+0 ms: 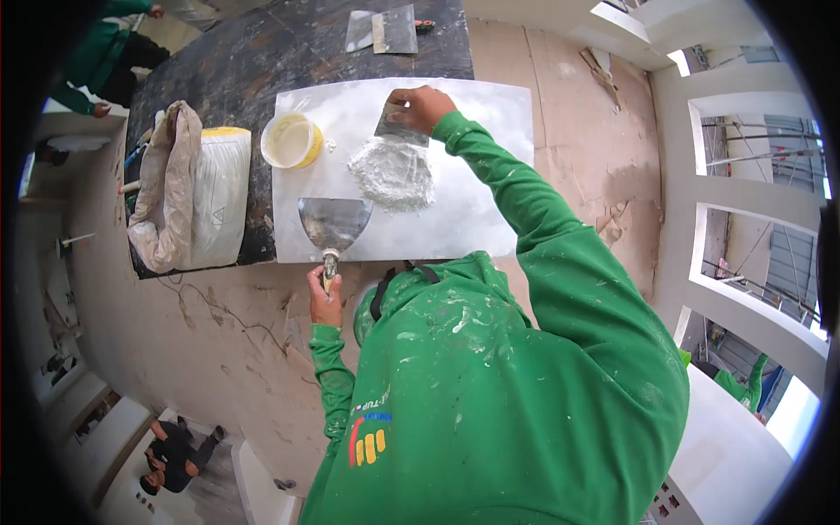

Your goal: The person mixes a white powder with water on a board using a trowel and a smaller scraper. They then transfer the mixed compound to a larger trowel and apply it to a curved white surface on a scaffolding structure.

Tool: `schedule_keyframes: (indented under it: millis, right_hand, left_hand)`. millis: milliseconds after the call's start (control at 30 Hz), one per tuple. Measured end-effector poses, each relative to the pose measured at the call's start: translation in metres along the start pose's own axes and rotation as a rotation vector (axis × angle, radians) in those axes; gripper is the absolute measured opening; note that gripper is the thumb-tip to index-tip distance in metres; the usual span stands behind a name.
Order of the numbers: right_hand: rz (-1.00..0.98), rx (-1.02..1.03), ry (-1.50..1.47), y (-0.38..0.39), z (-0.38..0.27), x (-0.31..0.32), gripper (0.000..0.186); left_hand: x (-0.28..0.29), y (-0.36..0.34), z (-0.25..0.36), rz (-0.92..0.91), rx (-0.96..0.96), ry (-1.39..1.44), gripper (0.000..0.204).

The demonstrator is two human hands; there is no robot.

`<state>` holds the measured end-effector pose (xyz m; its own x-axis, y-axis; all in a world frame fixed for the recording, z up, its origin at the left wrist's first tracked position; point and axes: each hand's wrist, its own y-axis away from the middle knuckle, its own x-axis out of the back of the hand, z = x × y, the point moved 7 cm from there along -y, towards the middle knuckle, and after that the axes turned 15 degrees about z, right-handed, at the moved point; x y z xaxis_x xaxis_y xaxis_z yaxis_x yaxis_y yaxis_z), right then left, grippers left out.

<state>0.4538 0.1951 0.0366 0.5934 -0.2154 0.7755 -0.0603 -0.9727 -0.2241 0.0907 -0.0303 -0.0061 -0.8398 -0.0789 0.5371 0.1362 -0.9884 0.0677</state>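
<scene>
My left hand (325, 302) is closed around the handle of a wide putty knife (335, 222), its metal blade over the near edge of a white board (490, 219). Farther off, my right hand (424, 108) grips a flat grey metal scraper blade (401, 131) from above. That blade stands at the far side of a heap of white powder (391, 175) spread on the board. How the right fingers wrap it is partly hidden. Left of the powder sits an open yellow-and-white tub (293, 142), with pale material inside.
An open paper sack (219, 197) stands left of the board on a dark, stained table (262, 52). Two flat blades (394, 31) lie at its far end. A person in green (96, 61) is at the far left, and another person (175, 459) is lower left.
</scene>
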Motion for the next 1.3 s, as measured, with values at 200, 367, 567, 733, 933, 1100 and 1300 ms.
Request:
schedule_keyframes:
  millis: [200, 367, 567, 733, 933, 1100, 1300]
  right_hand:
    - [0.363, -0.033, -0.247, 0.062, -0.026, 0.049, 0.019]
    - [0.416, -0.404, -0.493, 0.113, -0.008, 0.045, 0.026]
    - [0.924, -0.362, -1.281, 0.177, -0.053, 0.068, 0.041]
    - [0.753, -0.228, -0.684, 0.208, -0.092, 0.069, 0.042]
    - [0.91, -0.66, -0.628, 0.264, -0.059, 0.073, 0.032]
    - [0.879, -0.383, -0.575, 0.25, -0.097, 0.063, 0.031]
    - [0.694, -0.555, -0.156, 0.264, -0.091, 0.081, 0.026]
  left_hand:
    - [-0.036, -0.01, 0.038, -0.403, 0.228, 0.563, 0.041]
    - [-0.07, -0.02, 0.075, -0.77, 0.341, 0.782, 0.032]
    - [-0.122, -0.029, 0.098, -1.457, 0.734, 1.142, 0.036]
    - [-0.133, -0.041, 0.095, -1.406, 1.092, 1.324, 0.041]
    - [-0.114, -0.04, 0.109, -1.375, 1.04, 1.203, 0.04]
    - [-0.115, -0.008, 0.113, -1.546, 0.994, 1.159, 0.031]
    - [-0.092, -0.026, 0.103, -1.233, 0.785, 0.913, 0.023]
